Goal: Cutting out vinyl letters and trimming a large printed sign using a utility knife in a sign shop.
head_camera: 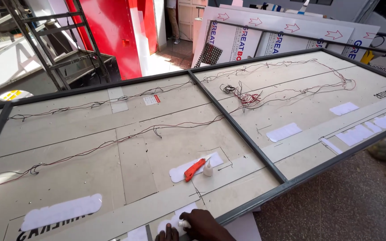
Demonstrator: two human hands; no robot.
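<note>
Both hands (197, 227) cut by bottom edge, grip unclear.

Head view, looking down, close over panel (157, 147)

Right hand: the right hand (206, 224) sat low at the bottom edge of the head view, knuckles up, back of the hand facing the camera.
Right fingers: the fingers (192, 222) curled inward and to the left, closed around something small and white at their tips.
Right wrist: it ran off the bottom edge, so the forearm stayed out of sight.
Left hand: the left hand (168, 234) only peeked in, just beside the right one.
Left fingers: two fingertips (169, 229) showed, pointing up, pressed flat on the surface; the grip could not be judged.
</note>
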